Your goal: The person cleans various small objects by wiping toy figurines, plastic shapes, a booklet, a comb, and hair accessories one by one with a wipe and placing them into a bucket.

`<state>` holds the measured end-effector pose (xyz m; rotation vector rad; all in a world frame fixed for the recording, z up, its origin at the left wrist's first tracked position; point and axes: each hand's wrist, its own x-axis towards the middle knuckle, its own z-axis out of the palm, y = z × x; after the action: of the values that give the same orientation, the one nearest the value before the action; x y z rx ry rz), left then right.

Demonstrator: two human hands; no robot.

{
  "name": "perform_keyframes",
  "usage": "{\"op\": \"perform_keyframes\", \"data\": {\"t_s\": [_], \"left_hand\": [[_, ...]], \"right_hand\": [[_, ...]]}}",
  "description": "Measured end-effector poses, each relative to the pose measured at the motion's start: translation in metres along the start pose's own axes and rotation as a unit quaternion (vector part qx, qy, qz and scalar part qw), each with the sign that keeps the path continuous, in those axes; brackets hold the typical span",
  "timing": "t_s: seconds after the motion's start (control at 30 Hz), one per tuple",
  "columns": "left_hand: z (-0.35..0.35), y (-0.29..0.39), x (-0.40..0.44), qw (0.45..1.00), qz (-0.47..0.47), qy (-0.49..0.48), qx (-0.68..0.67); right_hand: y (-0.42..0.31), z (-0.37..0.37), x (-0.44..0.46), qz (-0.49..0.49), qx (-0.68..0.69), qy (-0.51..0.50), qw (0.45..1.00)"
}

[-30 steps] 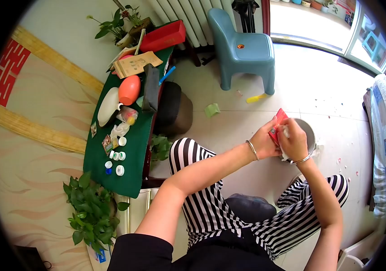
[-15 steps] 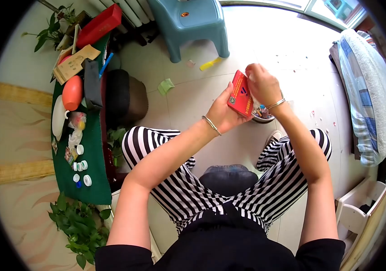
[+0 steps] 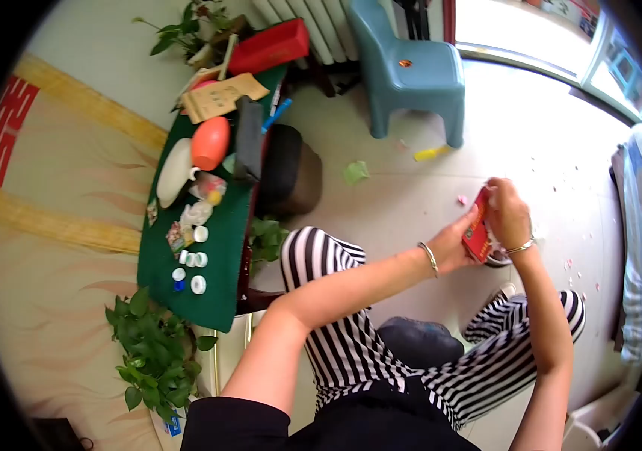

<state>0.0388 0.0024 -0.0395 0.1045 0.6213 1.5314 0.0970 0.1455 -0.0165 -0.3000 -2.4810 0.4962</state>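
Observation:
My left hand (image 3: 456, 244) is wrapped round the lower left side of a red box (image 3: 477, 229) with small yellow print, held over the floor in front of my knees. My right hand (image 3: 510, 214) is bent at the box's right edge, fingers curled; something pale shows near them, too small to name. Behind and below both hands a round bin (image 3: 498, 263) is mostly hidden. A silver bracelet circles each wrist.
A green-covered table (image 3: 219, 301) at left bears white caps, a red bottle (image 3: 210, 143) and a red tray (image 3: 268, 46). A blue-grey chair (image 3: 418, 79) stands ahead. Scraps, a yellow strip (image 3: 431, 153) and a green wrapper (image 3: 355, 173) lie on the floor.
The view swung left and back between frames. The red box, shown broad-faced half a second ago, is now turned more edge-on. A pink scrap now shows on the floor left of the box.

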Motion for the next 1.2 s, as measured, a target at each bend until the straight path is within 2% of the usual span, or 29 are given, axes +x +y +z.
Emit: {"op": "perform_keyframes", "data": {"t_s": [0.03,0.1,0.17,0.23,0.3,0.37,0.43,0.5,0.57,0.63,0.7,0.73,0.77,0.83,0.87,0.93,0.97,1.03,1.1,1.17,1.2], "left_hand": [[0.005,0.002,-0.001,1.0,0.002,0.008,0.01],[0.006,0.009,-0.002,1.0,0.009,0.003,0.01],[0.02,0.014,-0.006,0.998,0.047,0.03,-0.014],[0.019,0.017,-0.004,0.996,0.064,0.056,-0.027],[0.012,0.022,-0.002,0.996,0.077,0.021,-0.032],[0.012,0.029,-0.004,0.995,0.093,0.017,-0.033],[0.011,0.03,-0.003,0.991,0.123,-0.017,-0.039],[0.012,0.029,0.0,0.988,0.138,-0.003,-0.064],[0.006,0.031,0.0,0.991,0.103,0.068,-0.049],[0.016,0.036,-0.008,0.992,0.096,0.069,-0.047],[0.013,0.032,-0.007,0.984,0.115,0.101,0.09],[0.007,0.028,-0.003,0.979,0.109,0.102,0.142],[0.0,0.024,0.002,0.979,0.104,0.102,0.142],[-0.005,0.014,0.006,0.962,0.117,0.148,0.196],[-0.018,0.01,0.014,0.947,0.162,0.15,0.233],[-0.035,0.012,0.021,0.908,0.184,0.164,0.34],[-0.025,0.017,0.016,0.921,0.192,0.151,0.303],[-0.005,0.024,0.005,0.943,0.157,0.175,0.236],[-0.008,0.026,0.006,0.945,0.158,0.187,0.216],[-0.001,0.034,0.003,0.95,0.15,0.185,0.202],[0.001,0.036,0.003,0.961,0.168,0.167,0.143]], "right_hand": [[0.004,-0.002,0.006,0.042,-0.013,0.015,0.999],[-0.001,-0.013,0.008,0.005,0.002,0.015,1.0],[-0.018,-0.011,-0.003,-0.044,0.07,-0.033,0.996],[-0.026,-0.005,-0.006,-0.08,0.067,-0.025,0.994],[-0.009,-0.004,-0.003,0.076,0.036,-0.032,0.996],[-0.008,-0.011,0.0,0.036,0.005,0.004,0.999],[-0.029,-0.015,-0.005,-0.044,0.091,-0.008,0.995],[-0.037,-0.014,-0.011,-0.094,0.031,-0.067,0.993],[-0.014,-0.014,-0.009,-0.021,0.055,-0.053,0.997],[-0.006,-0.023,-0.003,0.021,0.045,-0.027,0.998],[-0.018,-0.022,-0.004,-0.027,0.101,0.01,0.994],[-0.029,-0.024,-0.005,-0.05,0.125,-0.03,0.99],[-0.034,-0.026,-0.005,-0.053,0.087,-0.063,0.993],[0.006,-0.008,-0.007,-0.001,0.015,-0.051,0.999],[0.012,-0.012,0.0,-0.001,0.021,-0.021,1.0],[0.014,-0.022,0.005,-0.001,0.062,0.014,0.998],[0.0,-0.024,0.003,-0.002,0.098,0.025,0.995],[-0.008,-0.017,-0.012,-0.052,0.114,-0.047,0.991],[0.015,-0.014,-0.014,0.034,-0.021,-0.125,0.991],[0.036,-0.027,-0.001,0.065,0.028,0.021,0.997],[0.033,-0.036,0.004,0.112,0.094,0.066,0.987]]}}
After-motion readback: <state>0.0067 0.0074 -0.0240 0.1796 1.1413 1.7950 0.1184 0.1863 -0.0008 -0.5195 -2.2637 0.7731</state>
